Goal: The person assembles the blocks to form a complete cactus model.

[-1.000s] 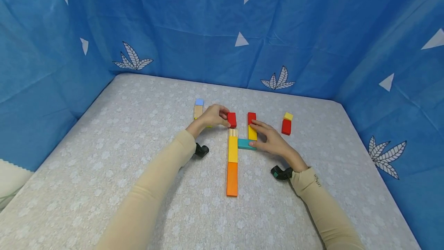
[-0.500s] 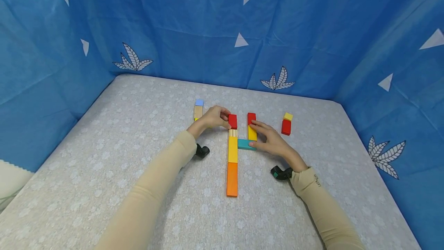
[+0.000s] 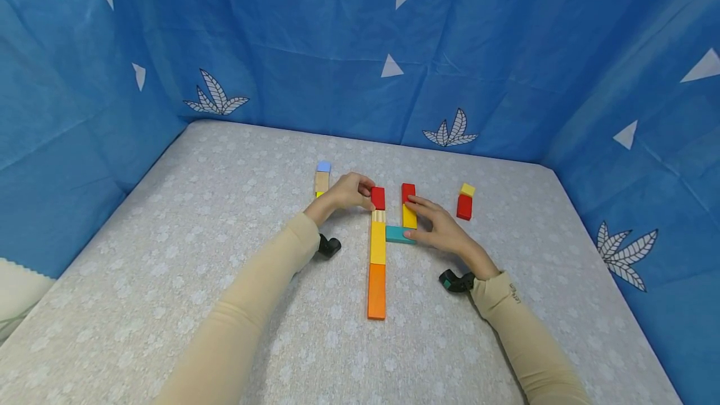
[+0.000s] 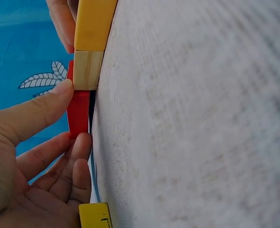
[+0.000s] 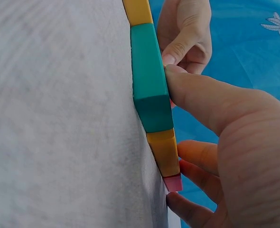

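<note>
My left hand (image 3: pixel 347 192) pinches a red block (image 3: pixel 378 198) between thumb and fingers, at the far end of a column. Below the red block come a pale striped wooden block (image 3: pixel 379 215), a yellow block (image 3: pixel 378 243) and an orange block (image 3: pixel 377 292). My right hand (image 3: pixel 443 227) lies with fingers extended over the neighbouring blocks. In the right wrist view its thumb touches the top of a teal block (image 5: pixel 149 71), and other fingers reach beside a yellow block (image 5: pixel 163 152). A second red block (image 3: pixel 408 192) sits beyond that yellow one.
Left of the column stand a blue block (image 3: pixel 323 166) and a tan block (image 3: pixel 322 181), with a yellow one partly behind my left hand. At the right lie a small yellow block (image 3: pixel 467 190) and a red block (image 3: pixel 464 207). Blue curtains (image 3: pixel 337 30) enclose the cloth-covered table (image 3: pixel 225 205).
My left hand has drawn the red block slightly nearer, closing the gap to the striped wooden block. My right hand has stayed in place.
</note>
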`<act>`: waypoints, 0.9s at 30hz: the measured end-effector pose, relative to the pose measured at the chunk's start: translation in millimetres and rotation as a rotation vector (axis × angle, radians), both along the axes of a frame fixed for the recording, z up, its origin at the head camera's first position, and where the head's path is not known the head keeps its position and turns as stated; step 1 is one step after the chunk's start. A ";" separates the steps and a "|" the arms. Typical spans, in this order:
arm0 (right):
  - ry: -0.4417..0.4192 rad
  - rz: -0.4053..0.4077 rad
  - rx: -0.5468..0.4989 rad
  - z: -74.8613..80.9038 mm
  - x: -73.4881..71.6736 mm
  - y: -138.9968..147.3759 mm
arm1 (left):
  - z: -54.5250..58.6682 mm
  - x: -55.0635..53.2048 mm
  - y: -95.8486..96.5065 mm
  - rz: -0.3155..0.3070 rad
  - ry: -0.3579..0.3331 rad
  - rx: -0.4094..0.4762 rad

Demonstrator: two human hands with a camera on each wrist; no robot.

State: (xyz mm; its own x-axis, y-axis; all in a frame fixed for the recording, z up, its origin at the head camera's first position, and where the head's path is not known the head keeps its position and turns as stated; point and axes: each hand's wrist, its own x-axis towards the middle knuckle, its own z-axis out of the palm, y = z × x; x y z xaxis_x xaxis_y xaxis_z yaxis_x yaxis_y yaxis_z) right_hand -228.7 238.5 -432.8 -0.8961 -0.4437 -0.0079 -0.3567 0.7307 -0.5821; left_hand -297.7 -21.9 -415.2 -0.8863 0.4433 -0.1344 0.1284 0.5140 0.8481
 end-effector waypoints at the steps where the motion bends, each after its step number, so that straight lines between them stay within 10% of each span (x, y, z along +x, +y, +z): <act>1: 0.000 -0.001 -0.001 -0.1 0.1 0.0 | -0.4 0.0 0.0 0.000 -0.001 0.000; 27: -0.003 -0.004 -0.001 1.0 1.6 -0.7 | -1.6 0.3 0.4 -0.031 0.022 -0.029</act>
State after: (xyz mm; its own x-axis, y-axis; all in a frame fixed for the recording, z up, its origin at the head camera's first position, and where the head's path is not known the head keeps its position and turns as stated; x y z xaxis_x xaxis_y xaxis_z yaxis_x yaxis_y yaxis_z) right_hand -227.0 237.8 -431.8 -0.8979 -0.4400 -0.0102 -0.3519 0.7318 -0.5837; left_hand -297.4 -21.5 -416.7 -0.8752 0.4664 -0.1281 0.1631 0.5338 0.8297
